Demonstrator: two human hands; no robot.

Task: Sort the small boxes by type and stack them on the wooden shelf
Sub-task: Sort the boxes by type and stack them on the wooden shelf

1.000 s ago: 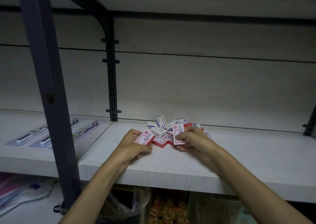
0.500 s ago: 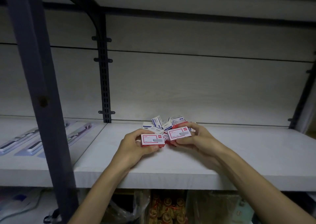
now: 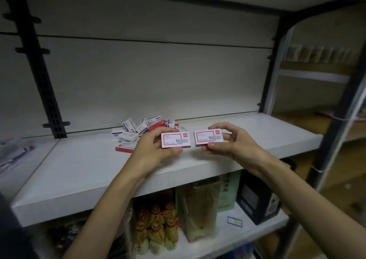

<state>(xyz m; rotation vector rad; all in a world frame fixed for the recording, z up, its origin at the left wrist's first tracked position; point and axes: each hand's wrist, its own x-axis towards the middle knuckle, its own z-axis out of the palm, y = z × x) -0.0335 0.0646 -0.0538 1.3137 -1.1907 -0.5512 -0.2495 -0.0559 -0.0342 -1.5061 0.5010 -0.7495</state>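
A person's two bare hands hold a pair of matching red-and-white small boxes side by side above a pale wooden shelf [image 3: 198, 165], faces turned up toward the camera. The left hand [image 3: 153, 149] grips the left box [image 3: 175, 139] by its edges, fingers curled over the top and thumb along the bottom; the right hand [image 3: 230, 143] pinches the right box [image 3: 209, 138] the same way, index finger along the upper edge and thumb beneath. The two boxes sit level with each other, a narrow gap between them, both clear of the shelf surface.

Behind the left hand, near the back panel [image 3: 158, 76], the rest of the small boxes lie in a loose heap [image 3: 142, 127] on the shelf: blue-and-white ones tipped at angles among red-and-white ones. One red-and-white box [image 3: 125, 147] lies flat at the front of the heap, just beside the left wrist. The print on the boxes is too small to read.

A black slotted upright [image 3: 39, 68] runs down the back panel at the left, and another dark post [image 3: 271, 68] frames the shelf at the right. On the lower shelf [image 3: 217, 237], beneath the forearms, stand clear bags of golden ornaments [image 3: 156, 225], a tall wrapped package [image 3: 198, 209] and a black box [image 3: 257, 197]
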